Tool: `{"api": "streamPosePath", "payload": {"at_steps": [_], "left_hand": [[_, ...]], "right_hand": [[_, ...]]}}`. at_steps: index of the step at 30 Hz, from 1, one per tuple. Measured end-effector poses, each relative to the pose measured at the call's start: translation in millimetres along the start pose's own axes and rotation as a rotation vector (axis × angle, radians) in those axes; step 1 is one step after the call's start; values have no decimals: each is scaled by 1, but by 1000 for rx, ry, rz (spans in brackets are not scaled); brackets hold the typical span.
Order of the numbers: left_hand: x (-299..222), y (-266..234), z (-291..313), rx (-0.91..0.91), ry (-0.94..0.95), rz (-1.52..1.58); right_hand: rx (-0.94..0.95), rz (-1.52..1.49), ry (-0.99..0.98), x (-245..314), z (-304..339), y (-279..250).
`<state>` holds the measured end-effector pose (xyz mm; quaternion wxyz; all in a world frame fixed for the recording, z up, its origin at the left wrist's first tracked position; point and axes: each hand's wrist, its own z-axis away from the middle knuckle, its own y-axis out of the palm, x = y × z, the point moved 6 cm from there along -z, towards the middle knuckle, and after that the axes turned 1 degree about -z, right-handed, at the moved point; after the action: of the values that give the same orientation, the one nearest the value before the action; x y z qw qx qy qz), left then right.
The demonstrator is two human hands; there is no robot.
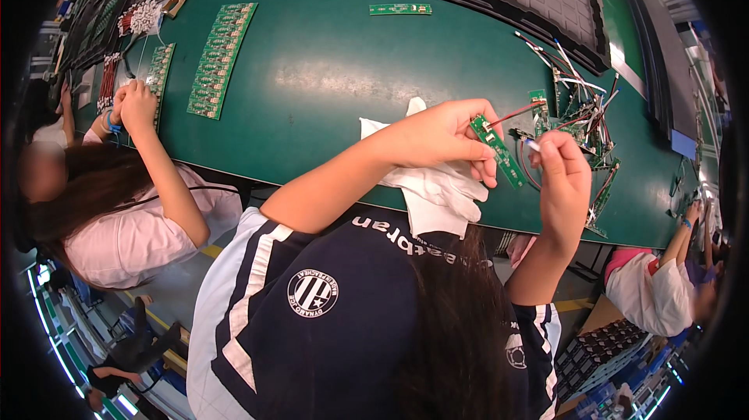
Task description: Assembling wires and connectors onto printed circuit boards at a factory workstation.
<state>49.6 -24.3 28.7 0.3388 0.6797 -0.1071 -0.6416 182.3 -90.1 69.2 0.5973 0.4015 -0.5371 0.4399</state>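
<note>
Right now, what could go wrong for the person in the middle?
The red wire at the green circuit board in the left hand might be strained if that board is pulled away. The tangle of wired boards beside the right hand could snag that wire. Bare skin could smudge the board, as the white gloves lie on the table.

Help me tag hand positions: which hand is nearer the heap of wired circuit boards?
Right. The right hand is beside the heap, on its left; the left hand, holding a green circuit board, is farther left.
</note>
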Motion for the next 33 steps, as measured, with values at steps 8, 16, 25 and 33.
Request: {"api": "streamPosePath", "payload": {"at_steps": [8,16,25,33], "left_hand": [[0,-5,-1,-75,48,-36],[1,-6,-3,-106,93,-76],[1,-6,-2,-95,93,-30],[2,-6,-3,-98,88,-28]], "right_hand": [[-79,574,-247,14,5,22],[-172,579,-279,13,7,28],[-206,640,-301,14,9,32],[-200,617,-282,13,9,30]]}}
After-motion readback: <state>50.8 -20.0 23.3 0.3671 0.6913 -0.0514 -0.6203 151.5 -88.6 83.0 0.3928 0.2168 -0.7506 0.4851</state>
